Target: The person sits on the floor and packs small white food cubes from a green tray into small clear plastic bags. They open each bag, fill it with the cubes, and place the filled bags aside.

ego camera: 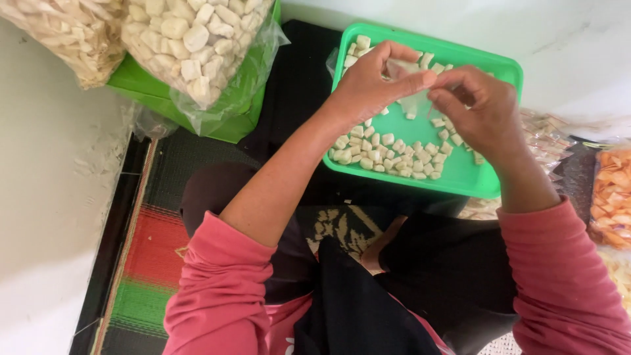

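Note:
A green plastic tray (460,172) rests in front of my lap, holding several small pale snack pieces (384,150). Both hands hover over it. My left hand (371,82) pinches the top of a small clear plastic bag (413,98). My right hand (476,108) grips the same bag's other edge with curled fingers. The bag hangs between the hands above the tray; what is inside it is too faint to tell.
Two large clear bags of pale snack pieces (190,39) sit on a green container (164,98) at the upper left. Small filled packets (545,141) and a bag of orange chips (611,197) lie to the right. A striped mat (148,263) covers the floor.

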